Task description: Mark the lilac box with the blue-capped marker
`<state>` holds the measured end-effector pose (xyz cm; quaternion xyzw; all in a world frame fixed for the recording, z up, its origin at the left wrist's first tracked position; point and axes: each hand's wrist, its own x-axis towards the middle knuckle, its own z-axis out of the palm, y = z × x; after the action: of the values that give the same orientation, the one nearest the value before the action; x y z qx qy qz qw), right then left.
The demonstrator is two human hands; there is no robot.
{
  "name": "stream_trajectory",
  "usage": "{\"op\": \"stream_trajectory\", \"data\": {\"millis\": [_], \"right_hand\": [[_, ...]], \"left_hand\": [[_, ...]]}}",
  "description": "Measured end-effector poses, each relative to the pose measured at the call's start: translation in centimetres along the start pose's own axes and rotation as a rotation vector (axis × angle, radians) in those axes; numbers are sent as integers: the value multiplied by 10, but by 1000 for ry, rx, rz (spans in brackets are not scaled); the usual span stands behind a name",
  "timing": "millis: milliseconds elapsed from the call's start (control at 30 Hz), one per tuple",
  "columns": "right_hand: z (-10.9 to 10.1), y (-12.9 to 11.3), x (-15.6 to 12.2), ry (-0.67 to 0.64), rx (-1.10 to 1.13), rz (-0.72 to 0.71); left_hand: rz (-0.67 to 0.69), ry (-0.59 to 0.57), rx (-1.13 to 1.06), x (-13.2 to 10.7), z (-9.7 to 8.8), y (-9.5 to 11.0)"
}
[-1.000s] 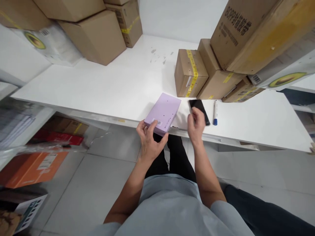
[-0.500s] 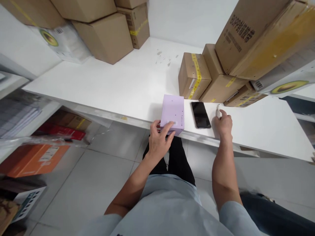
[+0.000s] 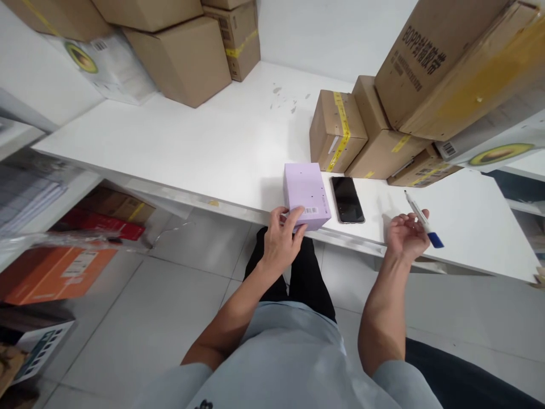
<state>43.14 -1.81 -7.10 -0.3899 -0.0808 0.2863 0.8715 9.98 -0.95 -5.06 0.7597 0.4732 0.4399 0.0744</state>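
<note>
A small purple box (image 3: 304, 187) with a printed label on top sits at the front edge of the white table (image 3: 204, 147). My left hand (image 3: 281, 238) grips its near left corner, fingers bent over the top and side. Farther right, my right hand (image 3: 406, 236) is turned palm up above the table's front edge. Between its thumb and fingers is a white marker pen (image 3: 417, 210), tilted, with a blue end toward the lower right and a dark tip toward the upper left. A black smartphone (image 3: 348, 199) lies flat between the box and my right hand.
Taped cardboard boxes (image 3: 336, 130) stand behind the phone, with a larger carton (image 3: 443, 68) on top of them at the right. More cartons (image 3: 183, 62) are stacked at the back left. Below left, shelves hold an orange box (image 3: 59, 275) and plastic wrap.
My right hand has turned palm up and raised the marker pen off the table, moving a little right. The purple box has turned slightly and shifted right under my left hand.
</note>
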Motion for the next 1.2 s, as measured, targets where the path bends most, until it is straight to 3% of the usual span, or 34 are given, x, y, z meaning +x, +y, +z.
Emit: {"op": "stream_trajectory", "data": {"millis": [133, 300, 400, 567, 700, 933, 1200], "right_hand": [[6, -5, -20, -128, 33, -1], [40, -2, -58, -174, -10, 11], [65, 8, -88, -245, -89, 0], [89, 40, -131, -336, -400, -177], [93, 64, -154, -499, -559, -195], [88, 76, -179, -469, -546, -255], [83, 77, -181, -467, -530, -266]], "left_hand": [[5, 19, -18, 0, 1, -3], [18, 27, -39, 0, 4, -6], [18, 24, -23, 0, 5, -6], [44, 55, -18, 1, 6, -5], [77, 94, -47, 0, 6, -5], [142, 159, -89, -11, 5, -6], [144, 187, -116, -16, 8, -7]]}}
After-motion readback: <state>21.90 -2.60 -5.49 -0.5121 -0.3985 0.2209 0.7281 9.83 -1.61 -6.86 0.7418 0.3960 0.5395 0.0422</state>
